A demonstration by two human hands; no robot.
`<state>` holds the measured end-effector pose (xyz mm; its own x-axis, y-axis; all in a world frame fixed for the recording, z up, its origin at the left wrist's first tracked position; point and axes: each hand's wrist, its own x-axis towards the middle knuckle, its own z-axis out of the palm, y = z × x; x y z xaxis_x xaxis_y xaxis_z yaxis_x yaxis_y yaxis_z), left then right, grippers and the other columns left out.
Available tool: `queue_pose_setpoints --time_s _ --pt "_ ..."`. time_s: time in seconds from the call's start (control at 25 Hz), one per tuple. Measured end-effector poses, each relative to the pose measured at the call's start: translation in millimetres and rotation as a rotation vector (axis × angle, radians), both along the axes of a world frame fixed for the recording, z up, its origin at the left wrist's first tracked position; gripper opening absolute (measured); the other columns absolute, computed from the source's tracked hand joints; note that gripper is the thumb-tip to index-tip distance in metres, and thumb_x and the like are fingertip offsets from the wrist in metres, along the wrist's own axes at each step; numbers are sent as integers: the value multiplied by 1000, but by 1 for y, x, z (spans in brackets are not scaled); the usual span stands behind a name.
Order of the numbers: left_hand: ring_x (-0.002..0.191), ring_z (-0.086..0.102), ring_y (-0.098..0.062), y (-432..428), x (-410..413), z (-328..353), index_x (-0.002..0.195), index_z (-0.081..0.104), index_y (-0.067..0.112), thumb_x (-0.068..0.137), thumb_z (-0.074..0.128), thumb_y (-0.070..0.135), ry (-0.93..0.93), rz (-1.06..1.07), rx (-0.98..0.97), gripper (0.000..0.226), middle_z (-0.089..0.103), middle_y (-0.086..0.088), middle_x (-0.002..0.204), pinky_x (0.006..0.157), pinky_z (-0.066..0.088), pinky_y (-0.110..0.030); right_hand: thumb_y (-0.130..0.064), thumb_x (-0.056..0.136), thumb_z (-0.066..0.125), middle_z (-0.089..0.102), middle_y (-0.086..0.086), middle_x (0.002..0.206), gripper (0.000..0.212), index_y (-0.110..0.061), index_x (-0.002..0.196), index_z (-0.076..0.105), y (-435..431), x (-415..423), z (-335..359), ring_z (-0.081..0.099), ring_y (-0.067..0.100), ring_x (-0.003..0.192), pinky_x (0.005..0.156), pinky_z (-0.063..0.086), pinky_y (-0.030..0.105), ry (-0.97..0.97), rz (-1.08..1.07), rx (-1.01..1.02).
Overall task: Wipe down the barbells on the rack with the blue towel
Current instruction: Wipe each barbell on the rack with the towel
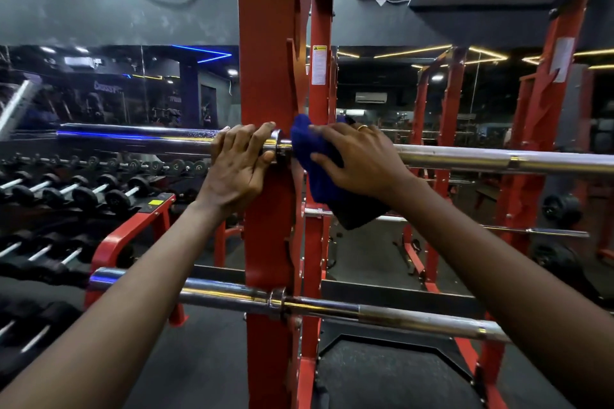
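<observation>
A chrome upper barbell lies across the red rack at chest height. My left hand grips its thick sleeve just left of the collar, fingers curled over the top. My right hand holds the blue towel wrapped over the shaft right of the collar; the towel's tail hangs below the bar. A second, lower barbell rests on the rack beneath my forearms.
Rows of black dumbbells fill a red stand at the left. A black bench pad sits below between the uprights. More red rack uprights stand at the right, with a mirror wall behind.
</observation>
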<state>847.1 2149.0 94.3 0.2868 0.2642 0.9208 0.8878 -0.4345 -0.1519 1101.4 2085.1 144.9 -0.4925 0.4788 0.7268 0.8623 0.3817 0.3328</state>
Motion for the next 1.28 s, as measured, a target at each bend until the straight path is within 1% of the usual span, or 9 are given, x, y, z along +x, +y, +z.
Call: queue_pose_setpoints --time_s 0.12,0.24,0.4,0.48,0.64,0.72,0.84,0.96,1.28 --pt "130 44 -30 3 -2 0 152 39 22 104 32 38 -1 -5 9 51 49 -5 136 115 26 -45 -58 102 30 70 12 105 53 -17 108 64 26 -27 35 67 32 95 87 52 43 179 -175 -249" --pt "129 45 -30 7 -1 -2 151 42 21 106 30 41 -12 -7 41 51 50 -6 135 114 27 -46 -54 102 36 67 11 114 42 -20 104 60 51 -48 65 63 25 94 86 51 35 270 -140 -690" --pt "126 47 -29 11 2 -5 149 45 19 105 30 40 -45 -18 76 51 52 -8 132 113 28 -46 -41 107 40 62 6 88 33 -16 93 56 42 -47 75 58 18 71 64 46 28 492 -58 -1095" --pt "126 47 -29 11 1 -4 148 46 18 105 31 40 -45 -30 97 51 53 -8 131 113 28 -45 -42 108 36 62 6 93 37 -14 95 58 42 -46 71 60 20 79 73 47 31 372 -75 -980" --pt "125 49 -30 12 1 -5 146 50 16 105 33 40 -53 -42 141 51 56 -10 130 112 26 -41 -73 95 33 62 -3 83 61 -17 97 56 31 -29 36 61 17 71 68 49 34 14 0 -237" --pt "125 49 -30 13 2 -5 146 51 16 104 34 40 -64 -46 144 51 56 -10 130 112 26 -41 -79 84 51 60 -7 100 74 -16 123 50 21 -10 32 61 17 80 69 49 34 -161 51 -227" --pt "124 51 -30 15 4 -6 145 52 15 104 35 39 -73 -33 160 50 57 -9 130 112 27 -42 -55 84 71 64 6 118 73 -13 137 42 25 -4 23 67 28 92 70 48 36 -152 -14 -116" --pt "126 50 -30 15 3 -6 145 52 16 103 36 38 -83 -27 167 50 57 -9 130 112 30 -48 -44 86 68 68 9 104 55 -11 126 50 30 -17 3 70 34 81 71 50 39 -87 -30 126" --pt "125 51 -29 12 6 -4 144 52 17 103 37 36 -90 -13 150 48 57 -7 131 112 27 -40 -75 81 61 62 -5 80 57 -22 102 58 33 -12 44 63 13 72 72 50 33 -54 27 -416"
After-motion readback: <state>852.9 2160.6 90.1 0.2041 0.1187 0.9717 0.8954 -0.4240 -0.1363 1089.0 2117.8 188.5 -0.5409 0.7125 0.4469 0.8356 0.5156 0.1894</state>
